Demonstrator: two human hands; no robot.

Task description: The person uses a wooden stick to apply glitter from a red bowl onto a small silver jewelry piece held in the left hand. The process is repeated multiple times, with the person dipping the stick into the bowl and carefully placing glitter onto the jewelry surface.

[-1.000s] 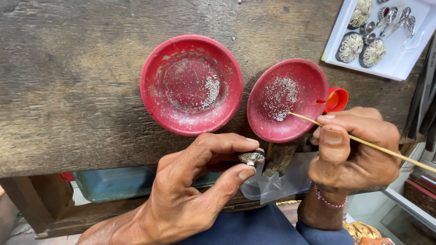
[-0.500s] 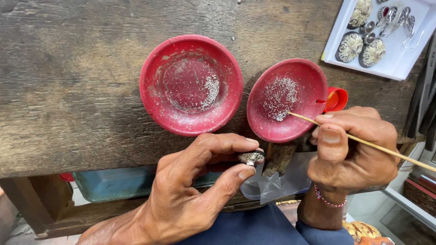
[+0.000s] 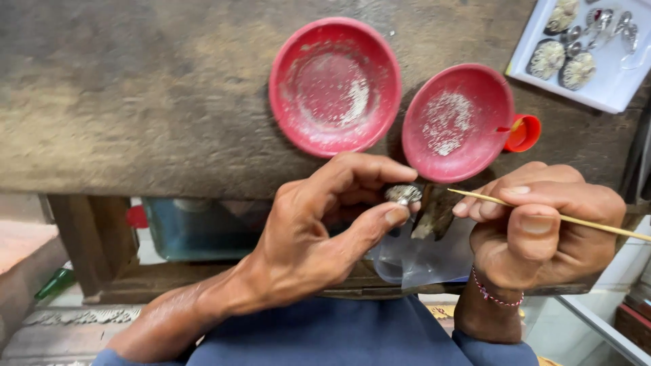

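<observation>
Since the earlier frame, the thin wooden stick (image 3: 542, 213) has lifted out of the right-hand red dish (image 3: 456, 122); its tip now hangs just right of the small silvery ornament (image 3: 403, 194). At centre frame, the left hand (image 3: 319, 234) pinches that ornament between thumb and fingertips, below the dishes. The right hand (image 3: 542, 234), lower right, pinches the stick. The ornament looks light, hard and finely detailed, probably best gripped by its edges; the stick seems light and easily snapped.
</observation>
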